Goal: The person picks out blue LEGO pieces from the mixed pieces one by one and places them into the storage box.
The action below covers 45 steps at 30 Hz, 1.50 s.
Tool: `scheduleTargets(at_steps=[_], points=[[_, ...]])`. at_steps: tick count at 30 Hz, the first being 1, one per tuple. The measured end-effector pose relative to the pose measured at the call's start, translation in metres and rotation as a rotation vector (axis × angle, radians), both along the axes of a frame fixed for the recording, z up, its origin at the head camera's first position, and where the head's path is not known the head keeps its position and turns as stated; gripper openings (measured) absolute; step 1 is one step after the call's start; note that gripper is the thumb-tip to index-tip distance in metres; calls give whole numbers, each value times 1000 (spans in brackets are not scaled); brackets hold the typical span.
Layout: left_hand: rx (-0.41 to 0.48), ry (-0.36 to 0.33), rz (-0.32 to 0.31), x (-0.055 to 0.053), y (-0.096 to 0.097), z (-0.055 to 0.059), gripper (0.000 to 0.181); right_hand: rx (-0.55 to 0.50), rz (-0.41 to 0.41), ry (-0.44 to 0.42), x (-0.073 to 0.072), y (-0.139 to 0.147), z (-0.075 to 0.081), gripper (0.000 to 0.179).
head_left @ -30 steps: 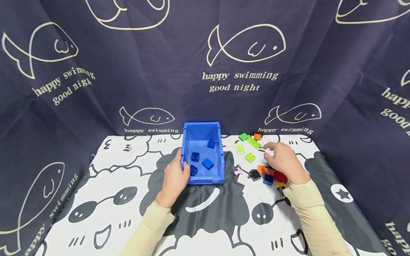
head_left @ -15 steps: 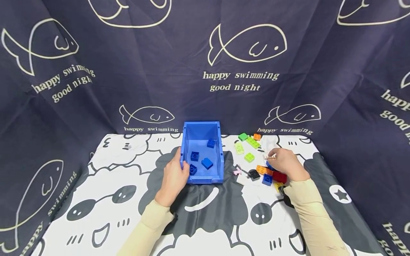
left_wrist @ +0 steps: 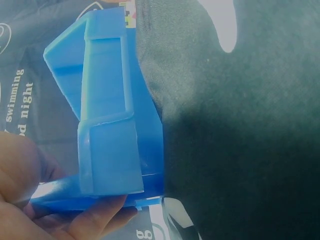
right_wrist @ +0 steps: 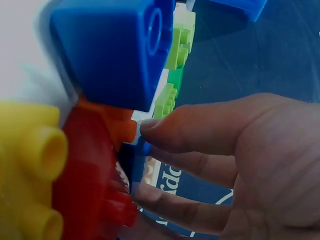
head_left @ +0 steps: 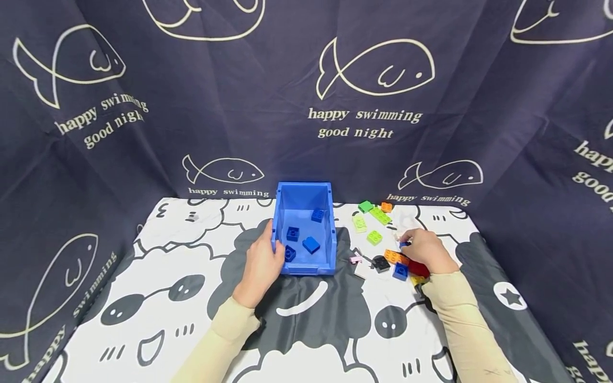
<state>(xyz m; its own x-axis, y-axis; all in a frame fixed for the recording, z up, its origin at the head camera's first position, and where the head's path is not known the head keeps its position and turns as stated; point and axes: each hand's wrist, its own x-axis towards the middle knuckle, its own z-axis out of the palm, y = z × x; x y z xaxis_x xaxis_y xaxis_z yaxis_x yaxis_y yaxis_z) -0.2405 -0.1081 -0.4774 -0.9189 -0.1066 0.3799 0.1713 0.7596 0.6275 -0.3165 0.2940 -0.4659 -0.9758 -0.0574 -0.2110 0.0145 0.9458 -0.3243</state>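
On the patterned worktop (head_left: 306, 369), the left hand (head_left: 261, 266) grips the bin (head_left: 307, 271) to its right, presumably steadying it, while the right hand (head_left: 426, 250) apparently pinches a half-hidden blue brick (right_wrist: 142, 147).

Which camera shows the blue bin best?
Head view: the blue bin shows its open top and inside, with the left hand hiding only part of one side. Left wrist: mostly its outside, close up. Right wrist: only what looks like its corner.

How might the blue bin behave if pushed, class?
The blue bin is probably stiff: its walls look straight where the left hand grips one. It may slide rather than tip, given its broad floor; the blue bricks inside could shift.
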Motion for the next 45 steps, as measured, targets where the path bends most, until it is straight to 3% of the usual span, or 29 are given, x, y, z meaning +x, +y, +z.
scheduleTargets(at_steps=[7, 15, 29, 33, 40, 45], points=[[1, 3, 3, -1, 0, 0, 58, -8, -4, 44, -2, -1, -6, 31], [1, 5, 7, 1, 1, 0, 58, -3, -32, -1, 1, -6, -4, 31], [-2, 17, -14, 4, 7, -7, 57, 7, -21, 46, 10, -2, -9, 28], [-7, 29, -15, 3, 5, -6, 57, 4, 2, 93, 6, -12, 0, 30], [-8, 30, -9, 2, 1, -5, 58, -31, 105, 279, 1, -44, 26, 33], [-5, 30, -1, 1, 1, -3, 58, -86, 138, 348, -4, -68, 38, 35]])
